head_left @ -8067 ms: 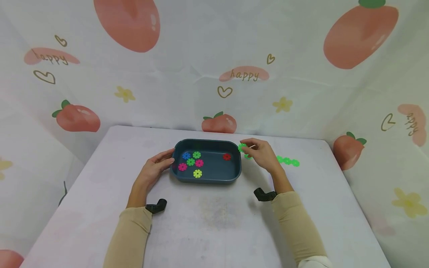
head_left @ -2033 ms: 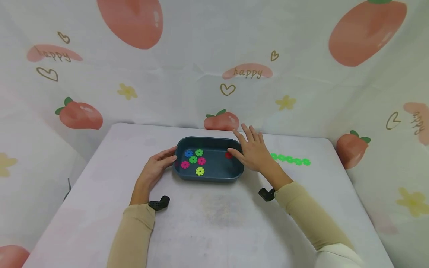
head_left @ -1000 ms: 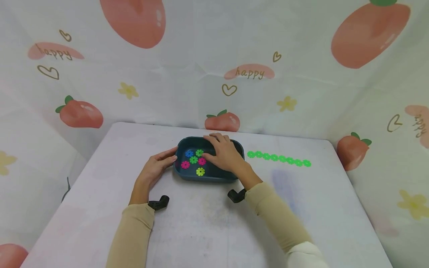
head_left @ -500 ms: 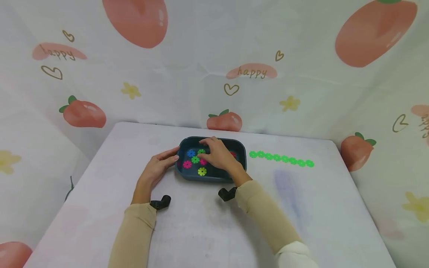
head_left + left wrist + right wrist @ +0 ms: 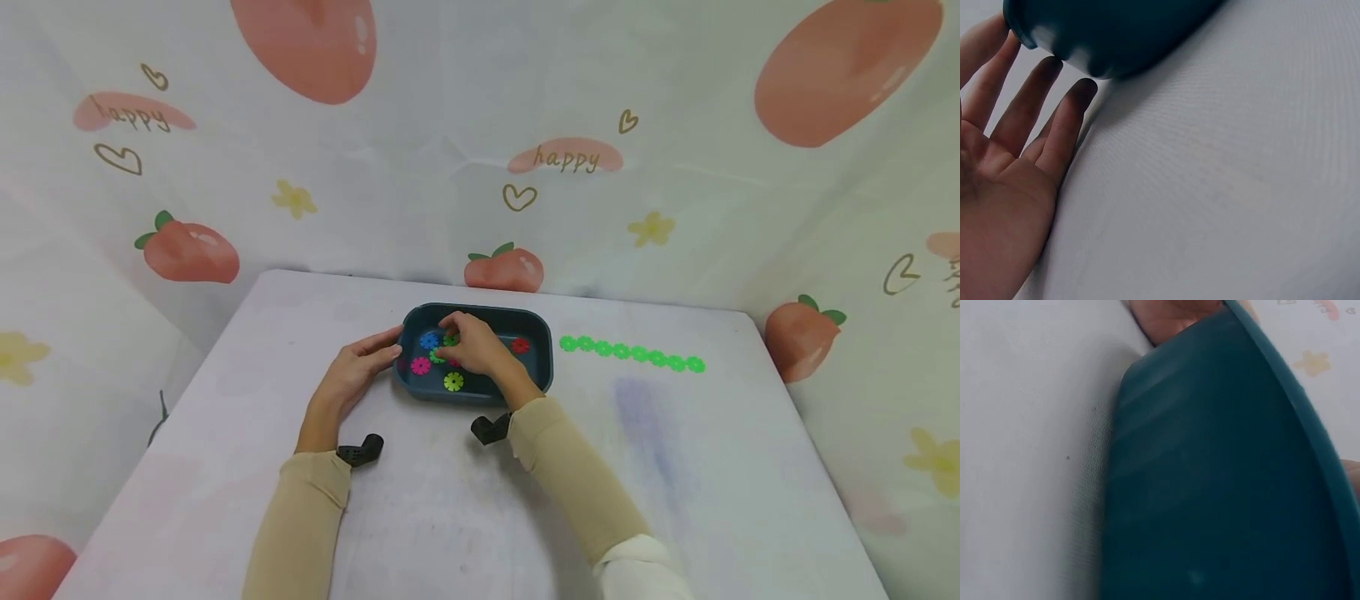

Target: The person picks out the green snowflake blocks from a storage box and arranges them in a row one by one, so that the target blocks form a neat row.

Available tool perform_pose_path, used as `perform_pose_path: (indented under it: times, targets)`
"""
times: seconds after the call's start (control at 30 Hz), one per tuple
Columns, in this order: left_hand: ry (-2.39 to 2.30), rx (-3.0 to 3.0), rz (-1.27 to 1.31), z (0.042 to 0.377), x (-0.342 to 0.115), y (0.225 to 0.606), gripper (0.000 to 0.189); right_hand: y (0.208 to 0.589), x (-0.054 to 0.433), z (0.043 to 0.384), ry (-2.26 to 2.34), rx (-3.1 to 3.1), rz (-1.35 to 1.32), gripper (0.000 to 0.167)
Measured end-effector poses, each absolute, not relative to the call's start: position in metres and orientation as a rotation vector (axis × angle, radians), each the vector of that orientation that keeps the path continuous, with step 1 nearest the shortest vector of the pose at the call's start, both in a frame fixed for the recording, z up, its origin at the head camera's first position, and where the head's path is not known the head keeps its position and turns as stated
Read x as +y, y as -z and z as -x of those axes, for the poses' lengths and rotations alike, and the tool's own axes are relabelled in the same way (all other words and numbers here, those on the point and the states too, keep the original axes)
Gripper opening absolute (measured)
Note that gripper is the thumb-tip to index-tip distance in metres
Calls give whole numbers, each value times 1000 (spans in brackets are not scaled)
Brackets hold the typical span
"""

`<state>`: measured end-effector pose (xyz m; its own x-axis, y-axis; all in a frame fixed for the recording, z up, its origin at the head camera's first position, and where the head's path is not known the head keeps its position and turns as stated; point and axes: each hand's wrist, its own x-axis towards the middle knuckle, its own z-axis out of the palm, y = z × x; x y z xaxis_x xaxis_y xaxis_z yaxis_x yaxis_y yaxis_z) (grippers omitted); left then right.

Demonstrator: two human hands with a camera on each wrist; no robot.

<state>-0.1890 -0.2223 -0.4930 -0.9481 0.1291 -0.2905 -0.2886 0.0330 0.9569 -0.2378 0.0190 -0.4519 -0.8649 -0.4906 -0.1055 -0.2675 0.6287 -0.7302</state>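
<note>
A dark teal tray holds notched plastic discs: a blue disc, a pink disc, a yellow disc, a red disc and green ones. My left hand rests against the tray's left end; in the left wrist view its fingers are nearly straight at the wall. Over the discs in the tray's left half is my right hand, thumb and forefinger apart, thumb tip by a green disc. It covers most of another pink disc. Nothing shows in its grasp.
A slanting row of green discs lies right of the tray on the white tabletop. A printed cloth hangs behind the table. Each wrist wears a black camera mount.
My right hand, earlier pinching a green disc beside the row, has released it and moved left into the tray. The green row has grown leftward. My left hand stays at the tray.
</note>
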Motion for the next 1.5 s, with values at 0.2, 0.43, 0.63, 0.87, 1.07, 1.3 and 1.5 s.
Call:
perform_pose_path:
  times: [0.2,0.43,0.63,0.87,1.07,1.3,1.5]
  targets:
    - [-1986,2030,165,188,-224,491,60,458,16,239,1058,2551,601,45]
    - [-1978,2024,164,188,-223,490,60,459,12,240,933,2579,595,38]
    - [-1977,2024,169,187,-221,491,62,462,10,240,840,2628,594,36]
    - [-1985,2019,175,188,-222,492,62,465,8,242,773,2655,607,32]
    - [-1983,2026,170,188,-222,491,63,463,8,243,776,2651,624,31]
    - [-1985,2019,168,189,-221,492,61,461,7,244,752,2641,634,30]
    - [-1982,2019,177,188,-221,494,57,461,7,242,747,2631,635,28]
